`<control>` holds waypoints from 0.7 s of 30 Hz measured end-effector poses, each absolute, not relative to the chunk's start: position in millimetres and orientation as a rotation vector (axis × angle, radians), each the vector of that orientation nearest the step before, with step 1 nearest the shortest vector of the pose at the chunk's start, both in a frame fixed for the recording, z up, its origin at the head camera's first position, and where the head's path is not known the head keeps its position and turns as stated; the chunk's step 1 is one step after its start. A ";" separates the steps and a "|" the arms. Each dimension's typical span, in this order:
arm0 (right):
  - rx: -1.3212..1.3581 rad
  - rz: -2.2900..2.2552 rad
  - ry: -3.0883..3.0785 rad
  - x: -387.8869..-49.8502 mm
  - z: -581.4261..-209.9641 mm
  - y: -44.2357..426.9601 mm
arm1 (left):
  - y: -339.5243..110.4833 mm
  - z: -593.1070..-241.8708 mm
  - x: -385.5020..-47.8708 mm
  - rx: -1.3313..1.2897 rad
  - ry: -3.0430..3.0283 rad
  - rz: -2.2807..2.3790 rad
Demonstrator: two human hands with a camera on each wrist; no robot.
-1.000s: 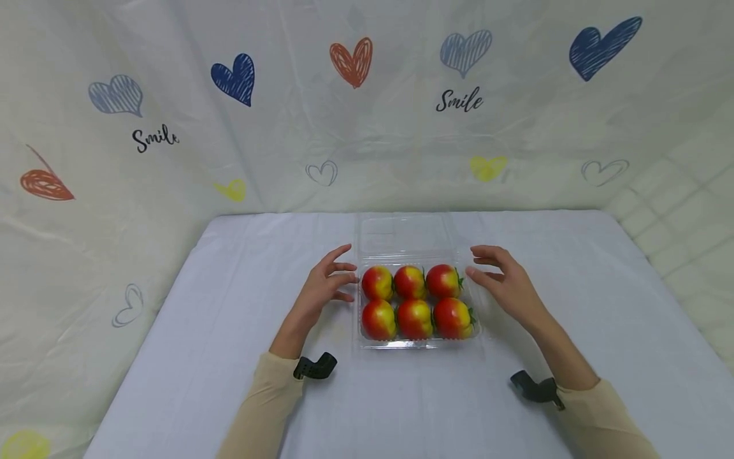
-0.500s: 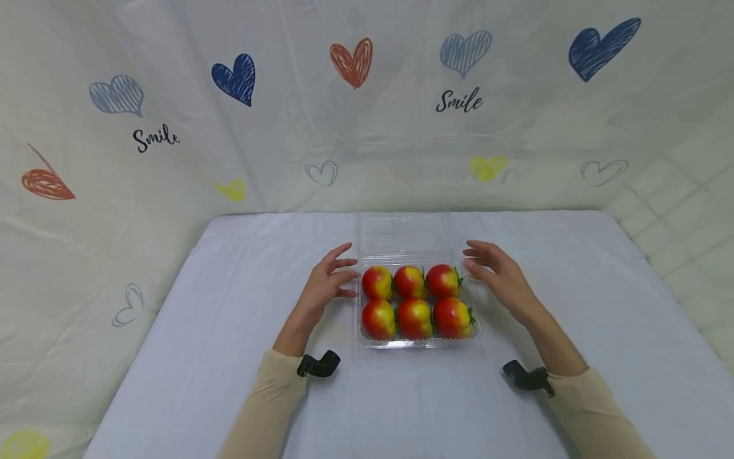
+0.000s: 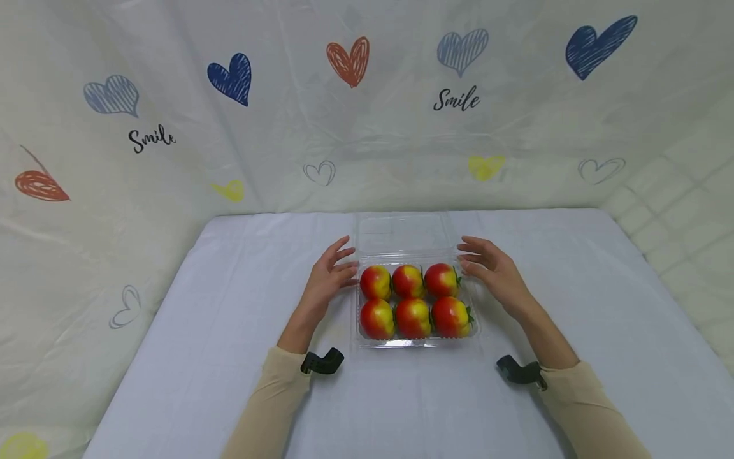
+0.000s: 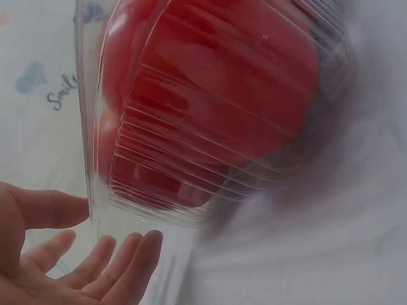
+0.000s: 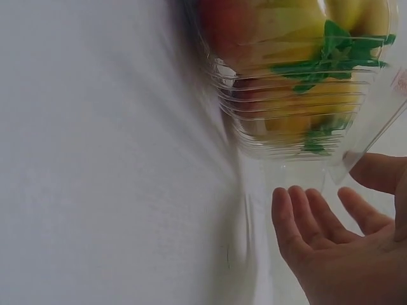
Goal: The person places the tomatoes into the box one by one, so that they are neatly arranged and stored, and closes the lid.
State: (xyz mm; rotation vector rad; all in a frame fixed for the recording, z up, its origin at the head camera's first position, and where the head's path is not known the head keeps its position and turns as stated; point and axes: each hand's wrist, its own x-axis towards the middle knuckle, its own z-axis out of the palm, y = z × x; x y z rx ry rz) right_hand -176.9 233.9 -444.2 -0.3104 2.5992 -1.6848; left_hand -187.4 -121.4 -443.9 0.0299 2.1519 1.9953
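A clear plastic clamshell box (image 3: 395, 344) stands on the table with several red-and-yellow fruits (image 3: 413, 319) in two rows. Green leaves (image 5: 331, 57) show on some fruits in the right wrist view. The box's clear lid (image 3: 404, 234) lies folded back behind it. My left hand (image 3: 325, 284) is at the left side of the box, fingers spread; in its wrist view the thumb tip (image 4: 79, 211) meets the rim. On the other side, my right hand (image 3: 497, 277) is by the back right corner, fingers relaxed, its thumb tip (image 5: 359, 166) at the rim. Neither hand grips anything.
A white cloth (image 3: 229, 299) covers the table. Behind it hangs a pale curtain (image 3: 390, 127) printed with hearts and "Smile". Dark wrist cameras (image 3: 323, 361) stick out inward from both beige sleeves (image 3: 269, 401).
My right hand has moved left and away from me, closer to the back right corner of the box. The left hand has shifted slightly away from me. The box and fruits stay put.
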 end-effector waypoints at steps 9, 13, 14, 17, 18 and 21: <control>-0.362 -1.694 2.620 -178.5 -446.7 233.3 | -121.1 -442.9 -188.3 0.048 2.160 2.018; -0.376 -1.742 2.595 -179.2 -445.6 233.1 | -120.8 -443.6 -189.3 0.055 2.186 2.023; -0.377 -1.758 2.583 -179.3 -445.2 233.1 | -120.7 -443.6 -189.4 0.056 2.189 2.027; -0.375 -1.787 2.556 -179.8 -444.0 233.0 | -120.9 -443.8 -189.9 0.057 2.201 2.030; -0.375 -1.787 2.556 -179.9 -443.5 232.9 | -121.2 -443.9 -190.2 0.060 2.207 2.028; -0.366 -1.787 2.547 -181.6 -442.2 233.7 | -121.3 -444.2 -191.0 0.072 2.227 2.024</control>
